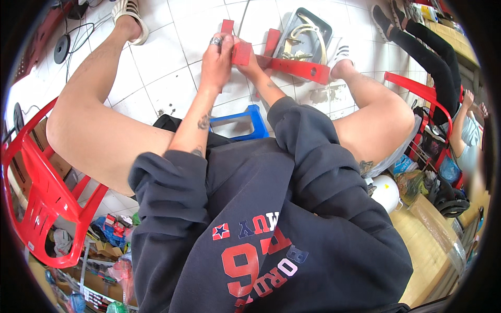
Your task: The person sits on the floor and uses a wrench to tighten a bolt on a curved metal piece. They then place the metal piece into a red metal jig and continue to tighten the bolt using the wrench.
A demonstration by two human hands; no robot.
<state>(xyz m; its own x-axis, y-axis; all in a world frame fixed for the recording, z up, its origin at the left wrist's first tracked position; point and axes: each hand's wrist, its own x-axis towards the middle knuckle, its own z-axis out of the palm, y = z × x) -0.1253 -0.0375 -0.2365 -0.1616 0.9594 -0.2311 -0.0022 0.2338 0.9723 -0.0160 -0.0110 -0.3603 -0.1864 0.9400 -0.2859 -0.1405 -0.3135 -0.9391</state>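
Both my hands are at the upper middle, close together on a red metal frame (300, 68) made of flat bars. My left hand (216, 61), with a ring on one finger, is closed round an upright part of it, thumb on top. Beside it, my right hand (249, 64) is wrapped around the block-like end of the frame, which hides some of its fingers. One long bar with a hole near its tip reaches out to the right. What my fingers may hold inside the grip is hidden.
A grey tray (324, 32) with cream curved parts (304, 29) lies beyond the frame. A blue plastic stool (257, 123) stands between my legs. Red chairs (49, 198) are at left and right. Another person's dark-clad legs (430, 55) extend at far right. A cable spool (62, 48) lies left.
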